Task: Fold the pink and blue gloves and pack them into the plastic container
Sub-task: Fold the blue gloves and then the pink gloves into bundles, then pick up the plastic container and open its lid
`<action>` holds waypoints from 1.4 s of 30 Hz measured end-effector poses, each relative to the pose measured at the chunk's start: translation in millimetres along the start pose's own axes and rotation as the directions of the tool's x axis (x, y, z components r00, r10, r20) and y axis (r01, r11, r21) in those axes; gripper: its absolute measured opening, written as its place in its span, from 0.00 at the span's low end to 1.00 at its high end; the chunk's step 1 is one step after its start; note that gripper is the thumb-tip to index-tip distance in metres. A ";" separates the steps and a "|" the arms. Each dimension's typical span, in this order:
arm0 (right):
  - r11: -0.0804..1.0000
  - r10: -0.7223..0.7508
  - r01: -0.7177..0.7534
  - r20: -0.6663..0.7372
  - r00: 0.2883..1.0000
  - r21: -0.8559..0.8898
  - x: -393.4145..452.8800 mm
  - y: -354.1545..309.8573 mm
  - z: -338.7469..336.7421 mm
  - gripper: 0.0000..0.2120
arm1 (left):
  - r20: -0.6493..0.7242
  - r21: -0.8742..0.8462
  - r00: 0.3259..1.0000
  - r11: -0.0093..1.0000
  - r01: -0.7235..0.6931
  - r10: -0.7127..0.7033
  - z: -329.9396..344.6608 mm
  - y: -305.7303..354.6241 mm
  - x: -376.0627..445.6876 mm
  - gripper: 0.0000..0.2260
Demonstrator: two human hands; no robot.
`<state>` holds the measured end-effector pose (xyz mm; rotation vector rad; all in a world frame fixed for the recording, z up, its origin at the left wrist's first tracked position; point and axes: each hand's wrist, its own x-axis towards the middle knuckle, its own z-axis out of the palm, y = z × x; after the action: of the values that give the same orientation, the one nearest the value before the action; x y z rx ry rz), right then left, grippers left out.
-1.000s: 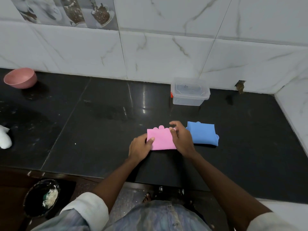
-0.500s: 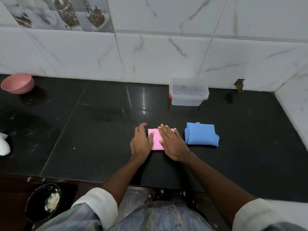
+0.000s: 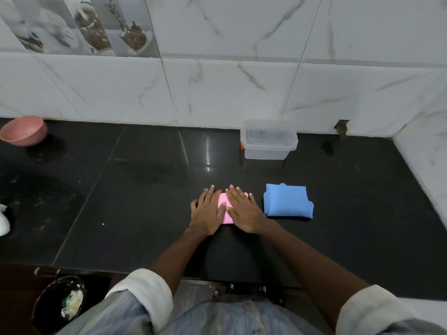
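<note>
A folded pink glove (image 3: 223,201) lies on the black counter, mostly covered by both hands. My left hand (image 3: 208,211) lies flat on its left part, fingers spread. My right hand (image 3: 243,210) lies flat on its right part, fingers spread. Just to the right, apart from my hands, rests the folded blue glove (image 3: 286,201). The clear plastic container (image 3: 268,141) stands at the back against the wall, with its lid on and an orange clip on its left side.
A pink bowl (image 3: 24,130) sits at the far left near the tiled wall. A white object (image 3: 3,220) shows at the left edge. Below the counter's front edge stands a black bin (image 3: 59,303). A side wall bounds the counter on the right.
The pink glove went from an open flat piece with fingertips showing to a smaller folded piece. Both hands moved from pinching its edges to pressing flat on top of it.
</note>
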<state>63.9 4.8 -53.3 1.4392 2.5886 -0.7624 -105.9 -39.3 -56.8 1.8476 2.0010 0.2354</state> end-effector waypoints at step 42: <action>0.480 0.801 -0.257 -0.299 0.518 0.839 38.3 117.1 -114.2 0.06 | -0.207 -0.707 0.817 0.659 0.256 -0.539 -32.8 119.2 124.7 0.17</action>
<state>156.9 137.9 -10.1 3.1653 1.7643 -1.4045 -15.2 101.2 -3.1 0.9098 2.1330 1.1066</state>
